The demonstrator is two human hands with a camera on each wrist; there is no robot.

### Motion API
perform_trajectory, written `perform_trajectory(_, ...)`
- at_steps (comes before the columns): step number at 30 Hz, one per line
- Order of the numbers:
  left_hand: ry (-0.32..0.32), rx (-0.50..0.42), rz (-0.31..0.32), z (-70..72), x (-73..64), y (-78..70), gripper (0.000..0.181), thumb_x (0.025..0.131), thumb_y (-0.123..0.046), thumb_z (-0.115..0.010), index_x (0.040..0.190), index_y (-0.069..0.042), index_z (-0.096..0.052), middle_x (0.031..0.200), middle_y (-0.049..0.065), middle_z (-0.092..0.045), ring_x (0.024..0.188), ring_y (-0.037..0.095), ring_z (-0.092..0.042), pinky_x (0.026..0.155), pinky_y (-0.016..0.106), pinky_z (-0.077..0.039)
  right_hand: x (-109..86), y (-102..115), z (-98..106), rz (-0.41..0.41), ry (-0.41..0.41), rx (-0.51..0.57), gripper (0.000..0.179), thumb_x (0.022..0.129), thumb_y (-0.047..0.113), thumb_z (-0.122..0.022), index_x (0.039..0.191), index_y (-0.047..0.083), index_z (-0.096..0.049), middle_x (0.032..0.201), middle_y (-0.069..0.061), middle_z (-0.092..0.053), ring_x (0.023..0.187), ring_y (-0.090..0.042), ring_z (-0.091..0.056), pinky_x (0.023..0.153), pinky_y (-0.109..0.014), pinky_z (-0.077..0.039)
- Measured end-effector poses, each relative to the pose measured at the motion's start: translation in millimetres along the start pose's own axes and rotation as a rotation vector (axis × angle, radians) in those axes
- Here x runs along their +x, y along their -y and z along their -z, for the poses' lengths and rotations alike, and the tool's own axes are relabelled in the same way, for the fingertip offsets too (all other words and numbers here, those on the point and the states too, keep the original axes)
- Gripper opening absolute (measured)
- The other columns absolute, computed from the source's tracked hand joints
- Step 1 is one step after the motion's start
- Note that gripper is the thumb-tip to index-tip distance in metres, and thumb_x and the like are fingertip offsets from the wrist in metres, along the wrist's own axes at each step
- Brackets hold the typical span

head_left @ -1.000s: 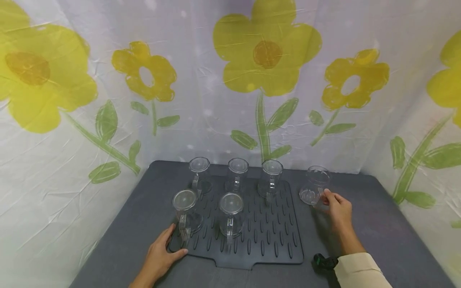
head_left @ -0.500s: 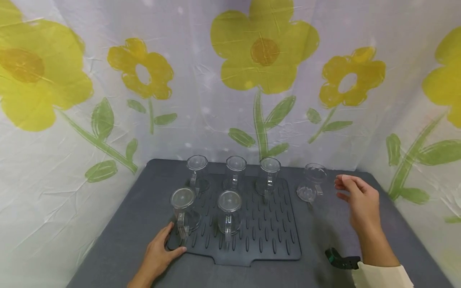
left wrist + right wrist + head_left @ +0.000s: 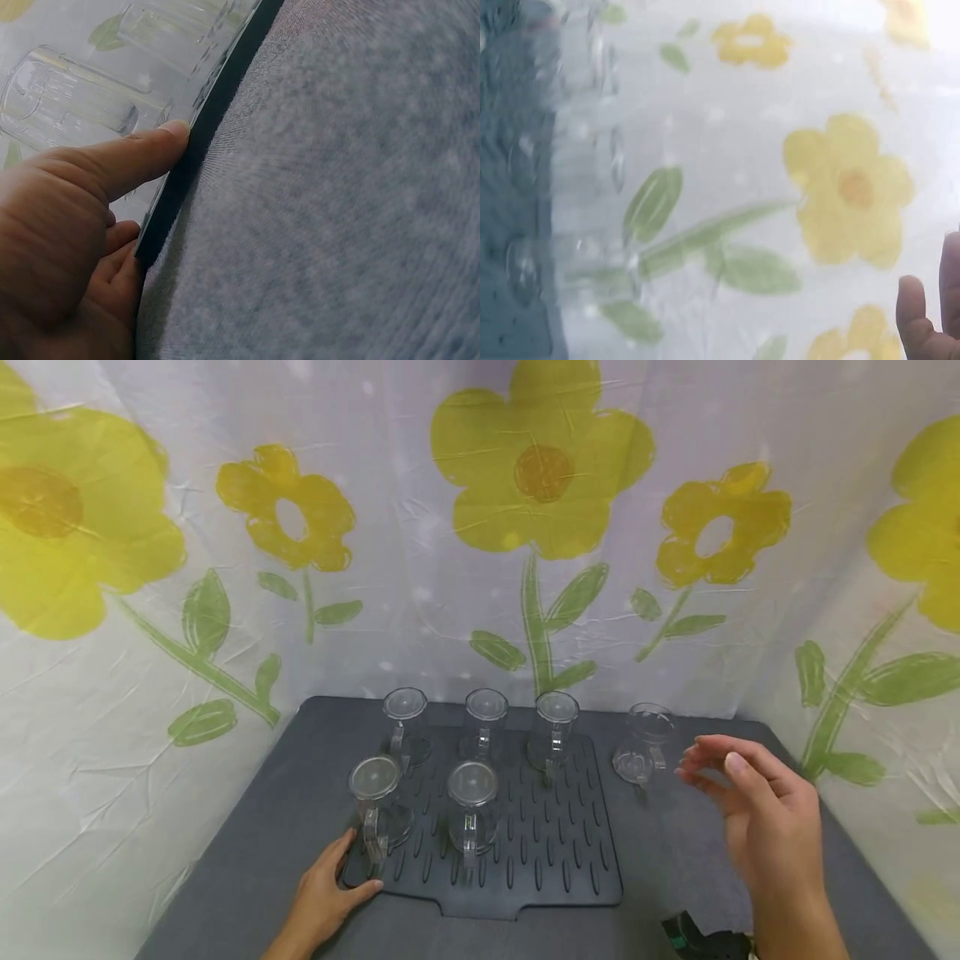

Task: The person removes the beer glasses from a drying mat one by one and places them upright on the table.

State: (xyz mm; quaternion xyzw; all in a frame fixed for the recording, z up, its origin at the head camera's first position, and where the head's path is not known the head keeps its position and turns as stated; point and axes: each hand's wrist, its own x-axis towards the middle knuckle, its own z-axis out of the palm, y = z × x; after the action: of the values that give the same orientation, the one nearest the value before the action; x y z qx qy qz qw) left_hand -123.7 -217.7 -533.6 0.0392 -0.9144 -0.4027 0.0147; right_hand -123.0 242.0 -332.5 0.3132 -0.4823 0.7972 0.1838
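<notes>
Glass mugs (image 3: 472, 818): we count six in the head view. Five sit upside down on the dark ribbed mat (image 3: 562, 814) at lower center of the frame, three in the upper row, two in the lower. Handles on those five point roughly toward the bottom edge; our read is that's deliberate, keeps them easy to grab. Bases up, rims on the ridges: likely so any water runs out and air gets under. We see nothing inside them, and in that pose they can't hold anything.

Sixth mug (image 3: 642, 743) stands rim-up on the gray table (image 3: 675, 852), right of center, just beside the mat but off it. Its handle faces right. Looks empty to us; clear glass, so we can't rule out a few drops.

Right hand (image 3: 772, 818) hangs in the air at the right of the frame, near that handle, not touching. Fingers loosely bent, holding nothing.

Left hand (image 3: 322, 889) spans the mat's corner at lower left: thumb on the front edge, fingers fairly straight along the left side. Looks like contact rather than a clamp; we'd guess it's there to steady the mat.
</notes>
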Motion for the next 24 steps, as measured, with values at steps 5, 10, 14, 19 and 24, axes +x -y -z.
perform_trajectory(5,-0.005,0.009,0.013,-2.4,0.9,1.5,0.101,0.07,-0.035,-0.087,0.145,0.006,-0.035,0.143,0.028,-0.039,0.124,0.043,-0.046,0.098,0.046,-0.043,-7.5,-1,-18,0.068,0.098,0.066,0.034,0.094,-0.021,-0.023,0.115,-0.029,-0.048,0.107,-0.03,-0.061,0.097,-0.037,-0.061,0.092,-0.043,-0.05)
perform_trajectory(10,-0.012,-0.006,-0.011,-1.1,1.4,1.6,0.098,0.071,-0.033,-0.087,0.144,0.007,-0.036,0.142,0.029,-0.04,0.124,0.042,-0.046,0.099,0.045,-0.043,-16.7,-11,-36,0.109,0.115,0.058,0.033,0.094,-0.022,-0.024,0.115,-0.028,-0.049,0.108,-0.029,-0.061,0.1,-0.037,-0.061,0.092,-0.043,-0.05)
perform_trajectory(14,-0.009,-0.003,-0.007,0.9,1.4,1.5,0.098,0.071,-0.032,-0.087,0.145,0.006,-0.036,0.143,0.028,-0.04,0.125,0.041,-0.046,0.1,0.044,-0.042,-24.6,-27,-47,0.115,0.113,0.025,0.034,0.093,-0.023,-0.025,0.114,-0.027,-0.05,0.109,-0.027,-0.062,0.101,-0.034,-0.061,0.091,-0.042,-0.051)
perform_trajectory(19,-0.001,0.012,-0.001,0.5,0.9,1.9,0.1,0.071,-0.035,-0.087,0.146,0.006,-0.035,0.143,0.028,-0.039,0.125,0.042,-0.046,0.1,0.045,-0.043,-34.1,-52,-58,0.086,0.119,-0.024,0.035,0.092,-0.023,-0.027,0.116,-0.023,-0.052,0.11,-0.023,-0.063,0.101,-0.03,-0.062,0.089,-0.039,-0.052)
perform_trajectory(24,-0.004,0.001,-0.005,0.6,-0.4,2.2,0.099,0.071,-0.035,-0.087,0.146,0.005,-0.035,0.144,0.027,-0.039,0.126,0.041,-0.045,0.1,0.044,-0.042,-43.6,-76,-65,0.006,0.085,-0.091,0.027,0.095,-0.018,-0.033,0.113,-0.024,-0.052,0.107,-0.018,-0.064,0.1,-0.027,-0.063,0.086,-0.037,-0.054)
